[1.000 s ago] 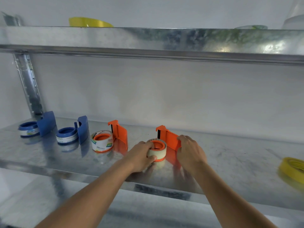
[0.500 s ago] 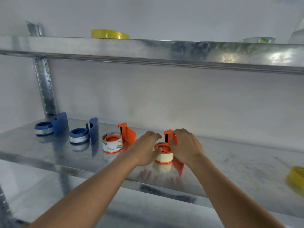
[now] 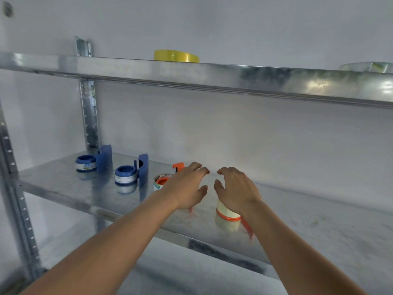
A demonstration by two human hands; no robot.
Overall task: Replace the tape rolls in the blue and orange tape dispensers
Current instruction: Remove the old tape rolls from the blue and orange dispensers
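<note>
Two blue tape dispensers stand on the metal shelf (image 3: 63, 184) at the left, the far one (image 3: 94, 161) and the nearer one (image 3: 133, 174), each with a roll on its hub. An orange dispenser (image 3: 177, 167) with a white roll (image 3: 160, 183) is partly hidden behind my left hand (image 3: 187, 186). My left hand hovers with fingers spread and holds nothing. My right hand (image 3: 236, 192) is also spread, just above a second orange dispenser with a pale roll (image 3: 227, 212), most of which it covers.
A yellow tape roll (image 3: 176, 56) lies on the upper shelf (image 3: 212, 77), and a clear roll (image 3: 368, 67) sits at its right end. A perforated upright post (image 3: 88, 107) stands at the back left. The wall closes the shelf behind.
Both hands have let go of the right orange dispenser and lifted off it with fingers spread. The view has swung so everything sits further right and lower.
</note>
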